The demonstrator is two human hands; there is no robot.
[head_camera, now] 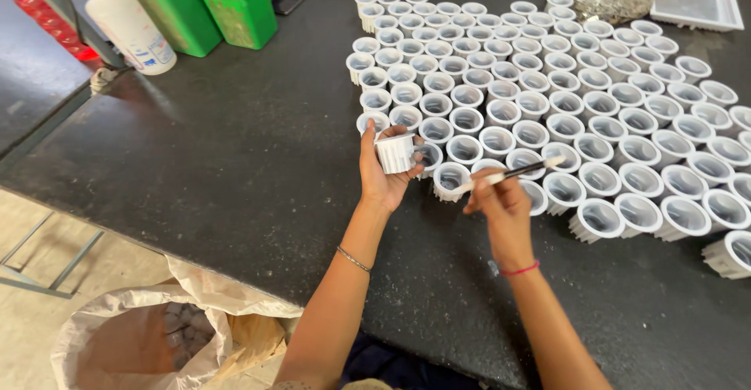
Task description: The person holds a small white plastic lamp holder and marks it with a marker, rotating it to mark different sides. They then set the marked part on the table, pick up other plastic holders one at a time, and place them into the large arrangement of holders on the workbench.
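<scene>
One white ribbed cup (395,154) gripped in L hand (381,172), R hand (501,202) pinching brush (512,172) just beside.

Soft, even daylight fills the scene, bright without harsh contrast. The dark table (235,163) shows a pale sheen across its far left part, suggesting light from the far side. Shadows beneath the forearms are faint and diffuse. The white cups (547,85) stay readable, not blown out. Wide-angle distortion bends the edges, stretching the near corners. Focus is fairly sharp in the middle; far items look slightly soft.
</scene>
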